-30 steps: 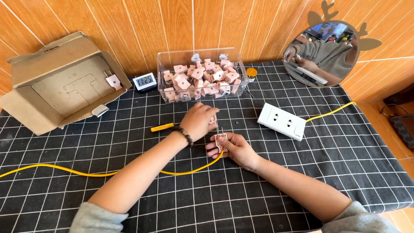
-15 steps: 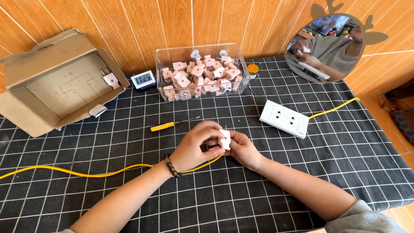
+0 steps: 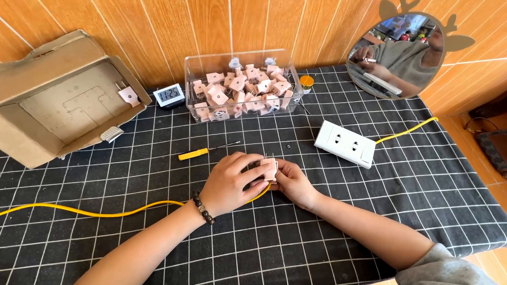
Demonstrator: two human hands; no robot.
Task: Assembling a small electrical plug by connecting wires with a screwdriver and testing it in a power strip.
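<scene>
On black grid tablecloth against wood-panel wall, my left hand and right hand both pinched around small pink plug mid-table, yellow cable end hidden under fingers, cardboard box cut off at left edge

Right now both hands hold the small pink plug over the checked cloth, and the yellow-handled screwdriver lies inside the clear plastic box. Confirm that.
Not quite. The head view shows the yellow-handled screwdriver lying on the checked cloth in front of the clear plastic box, not inside it. The rest holds: the left hand and right hand hold the small pink plug over the cloth.
</scene>
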